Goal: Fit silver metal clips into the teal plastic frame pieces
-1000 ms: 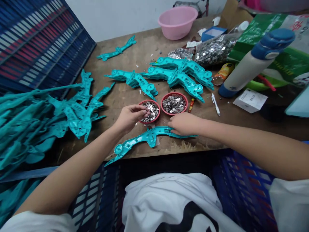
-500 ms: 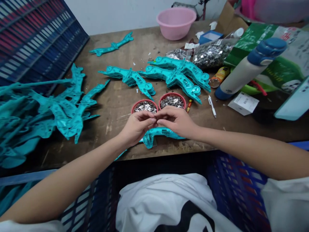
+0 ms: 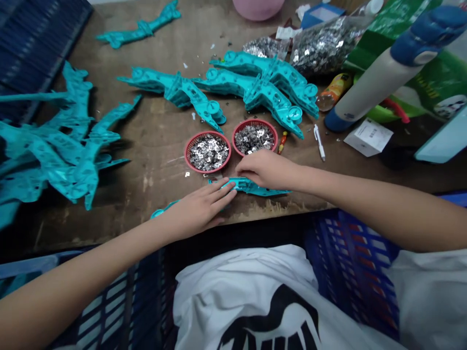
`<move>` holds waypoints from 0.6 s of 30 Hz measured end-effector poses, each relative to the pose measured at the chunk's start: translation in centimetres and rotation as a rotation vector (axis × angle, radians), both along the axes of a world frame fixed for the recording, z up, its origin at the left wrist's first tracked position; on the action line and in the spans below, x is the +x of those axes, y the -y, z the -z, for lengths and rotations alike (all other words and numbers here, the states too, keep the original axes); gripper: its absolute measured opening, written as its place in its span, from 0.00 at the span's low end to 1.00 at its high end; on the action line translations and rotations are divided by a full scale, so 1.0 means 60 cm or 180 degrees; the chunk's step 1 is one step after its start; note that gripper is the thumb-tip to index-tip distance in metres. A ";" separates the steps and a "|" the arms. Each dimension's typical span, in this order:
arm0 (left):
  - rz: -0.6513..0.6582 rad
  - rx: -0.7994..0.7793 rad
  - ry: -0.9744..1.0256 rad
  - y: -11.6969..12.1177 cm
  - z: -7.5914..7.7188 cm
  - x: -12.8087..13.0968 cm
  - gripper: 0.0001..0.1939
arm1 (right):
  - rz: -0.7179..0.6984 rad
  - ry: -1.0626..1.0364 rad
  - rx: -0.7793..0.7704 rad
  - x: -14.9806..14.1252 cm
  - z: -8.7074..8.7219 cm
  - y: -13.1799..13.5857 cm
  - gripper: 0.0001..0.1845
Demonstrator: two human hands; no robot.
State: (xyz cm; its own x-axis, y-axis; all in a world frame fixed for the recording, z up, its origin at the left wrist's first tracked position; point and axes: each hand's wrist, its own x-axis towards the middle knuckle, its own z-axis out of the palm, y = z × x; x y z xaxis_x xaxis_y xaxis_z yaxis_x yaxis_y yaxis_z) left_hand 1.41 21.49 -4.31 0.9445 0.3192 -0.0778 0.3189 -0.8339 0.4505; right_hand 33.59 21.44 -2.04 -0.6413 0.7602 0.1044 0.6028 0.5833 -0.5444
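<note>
A long teal plastic part (image 3: 251,186) lies along the front edge of the wooden table (image 3: 156,141). My left hand (image 3: 199,208) rests flat on its middle, fingers stretched out together. My right hand (image 3: 266,169) presses down on the part's right section with its fingers curled; whether it pinches a small metal piece is hidden. Just behind the hands stand two red dishes of small silver metal pieces, the left dish (image 3: 207,151) and the right dish (image 3: 254,137).
More teal parts lie in a heap at the left (image 3: 54,150) and in stacks behind the dishes (image 3: 262,87). A bag of silver pieces (image 3: 324,46), a white and blue bottle (image 3: 386,73), a pen (image 3: 319,142) and a paper box (image 3: 368,137) crowd the right. Blue crates (image 3: 350,257) stand below the table edge.
My hands, pinched together above the teal part half a second ago, have parted and dropped onto it. The left hand has flattened out. The view has tipped downward.
</note>
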 end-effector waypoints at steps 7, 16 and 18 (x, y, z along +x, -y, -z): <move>0.0576 0.0494 -0.0652 -0.003 0.045 0.000 0.33 | -0.0515 0.0878 0.0174 0.009 0.048 -0.007 0.18; 0.0373 0.0281 -0.0151 0.003 0.055 -0.003 0.26 | -0.0586 0.0464 0.0213 0.024 0.080 0.000 0.19; 0.0311 0.0270 -0.0122 0.006 0.060 -0.001 0.27 | -0.0536 0.0468 0.0222 0.024 0.084 0.002 0.19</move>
State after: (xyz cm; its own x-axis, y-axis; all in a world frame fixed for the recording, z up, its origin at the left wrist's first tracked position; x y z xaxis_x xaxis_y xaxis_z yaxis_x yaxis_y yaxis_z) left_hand 1.37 21.14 -7.89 0.9683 0.2328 -0.0911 0.2499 -0.8964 0.3660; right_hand 35.01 21.30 -7.08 -0.7707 0.6353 0.0491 0.5635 0.7155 -0.4129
